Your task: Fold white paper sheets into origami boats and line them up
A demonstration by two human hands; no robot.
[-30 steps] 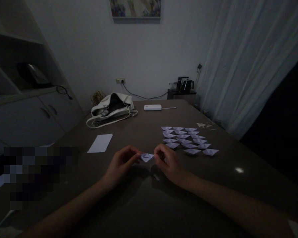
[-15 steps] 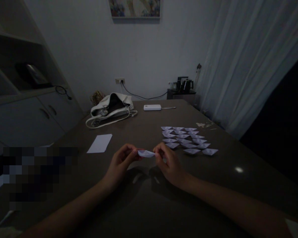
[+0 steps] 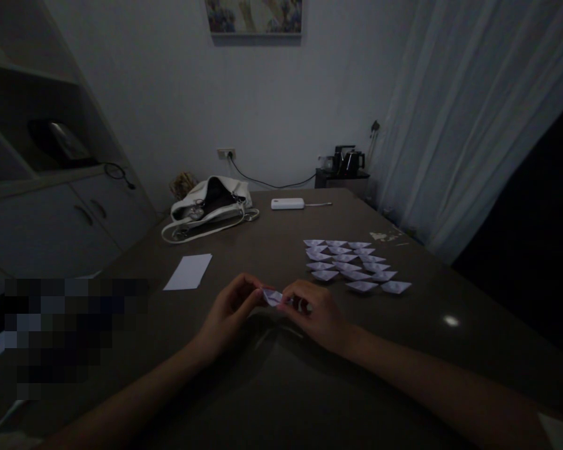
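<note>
Between both hands a small white paper boat [image 3: 272, 297] is held just above the dark table [image 3: 263, 387]. My left hand [image 3: 234, 305] pinches its left end between thumb and fingers. At the other end, my right hand [image 3: 315, 312] grips the boat, its curled fingers covering part of that side. Several finished-looking paper boats [image 3: 351, 275] stand in close rows on the table, beyond and to the right of my right hand. A stack of white paper [image 3: 188, 272] lies to the left, farther off than my left hand.
A white handbag [image 3: 211, 209] with its strap lies at the back left. Near the far edge is a white power bank [image 3: 288, 204] with a short cable. Behind the table, a black kettle [image 3: 351, 162] stands on a small stand. A curtain [image 3: 431, 125] hangs at right.
My right hand has shifted left and slightly down, further over the boat. The boat now shows less of its length and appears tilted, its folds more visible. My left hand has barely moved.
</note>
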